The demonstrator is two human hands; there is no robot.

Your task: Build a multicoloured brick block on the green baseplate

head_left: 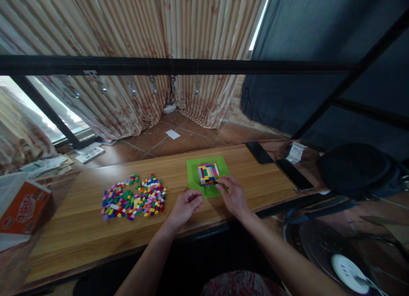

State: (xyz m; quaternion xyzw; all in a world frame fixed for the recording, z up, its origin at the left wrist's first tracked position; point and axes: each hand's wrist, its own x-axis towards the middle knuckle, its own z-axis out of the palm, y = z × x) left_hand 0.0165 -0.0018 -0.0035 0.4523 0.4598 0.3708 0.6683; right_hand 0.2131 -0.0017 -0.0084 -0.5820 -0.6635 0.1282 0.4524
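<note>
While the right hand (pixel 234 196) works at the near right corner of the multicoloured brick structure (pixel 207 173), its thumb and fingers are drawn close together; cannot tell whether they pinch a small dark piece or only touch the wall. Left hand (pixel 187 207) sits nearer the person, fingers loosely curled, apparently empty. Structure: just left of the right fingertips, beyond the left ones, on a green studded baseplate (pixel 192 173). Step in hand, my judgement: fitting or adjusting at that corner; next move would call for fine alignment and a steadying left hand. Orientation: patterned top up, dark side toward the person, edges roughly along the baseplate's; near square, no clear long axis. Loose bricks (pixel 137 202) lie left of the left fingers.
</note>
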